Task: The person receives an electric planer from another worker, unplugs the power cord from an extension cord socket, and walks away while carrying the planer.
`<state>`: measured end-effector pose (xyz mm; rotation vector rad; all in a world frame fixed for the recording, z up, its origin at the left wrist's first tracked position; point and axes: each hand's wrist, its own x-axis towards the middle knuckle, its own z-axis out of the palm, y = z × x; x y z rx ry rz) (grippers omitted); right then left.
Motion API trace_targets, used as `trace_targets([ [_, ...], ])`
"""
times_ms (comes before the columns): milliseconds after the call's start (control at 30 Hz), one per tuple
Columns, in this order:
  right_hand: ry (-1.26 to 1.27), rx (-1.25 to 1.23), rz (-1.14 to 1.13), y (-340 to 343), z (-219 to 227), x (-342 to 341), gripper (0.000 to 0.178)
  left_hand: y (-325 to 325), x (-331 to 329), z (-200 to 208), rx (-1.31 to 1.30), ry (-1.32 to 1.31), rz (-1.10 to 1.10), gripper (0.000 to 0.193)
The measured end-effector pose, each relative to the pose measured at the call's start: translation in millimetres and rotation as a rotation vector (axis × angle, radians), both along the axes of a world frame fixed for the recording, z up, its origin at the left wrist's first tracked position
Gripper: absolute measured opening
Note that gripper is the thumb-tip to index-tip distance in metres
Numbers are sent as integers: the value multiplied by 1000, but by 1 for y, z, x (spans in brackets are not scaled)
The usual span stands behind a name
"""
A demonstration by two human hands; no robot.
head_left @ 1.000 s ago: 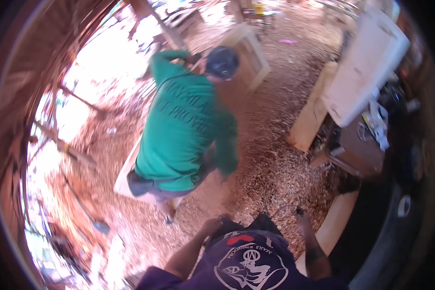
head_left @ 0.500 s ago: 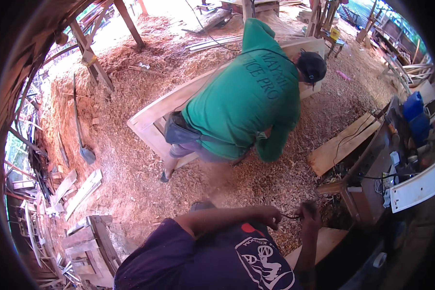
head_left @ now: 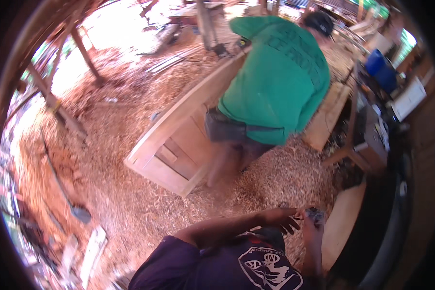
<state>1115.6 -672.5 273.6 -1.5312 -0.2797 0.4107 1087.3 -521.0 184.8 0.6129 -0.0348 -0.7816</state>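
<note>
My left hand [head_left: 283, 220] reaches across in front of my body with its fingers spread, its fingertips close to my right hand. My right hand [head_left: 310, 227] is raised beside it, closed around a small dark grey object [head_left: 316, 215] whose kind is too blurred to tell. Ahead of me a co-worker in a green shirt [head_left: 278, 77] and dark cap bends beside a pale wooden panelled door [head_left: 183, 133]. The door is tilted, and the co-worker's body hides part of it. The co-worker's hands are out of sight.
Wood shavings cover the ground. A long-handled shovel [head_left: 79, 213] lies at left near loose boards [head_left: 93, 251]. To the right are a wide plank [head_left: 328, 116], a wooden bench [head_left: 367, 150] with tools, and a blue container [head_left: 382, 70]. Wooden posts [head_left: 205, 24] stand at the back.
The view has swung. The co-worker has shifted right, and the door now looks more tilted with its panels showing. My left fingers have spread; the dark cord between my hands no longer shows.
</note>
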Motion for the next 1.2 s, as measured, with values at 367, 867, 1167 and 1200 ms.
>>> trace_targets([
  [367, -348, -710, -271, -110, -23, -157, 41, -30, -63, -57, 164, 86, -75, 33],
  [867, 799, -448, -1266, -307, -383, -603, 26, -107, -108, -88, 745, 176, -131, 38],
  [1167, 638, 693, -1890, -497, -367, -676, 29, -195, -184, -103, 1064, -290, -404, 16],
  [1200, 536, 856, -1995, -522, -361, -674, 28, -205, -195, -83, 1119, -279, -404, 19],
])
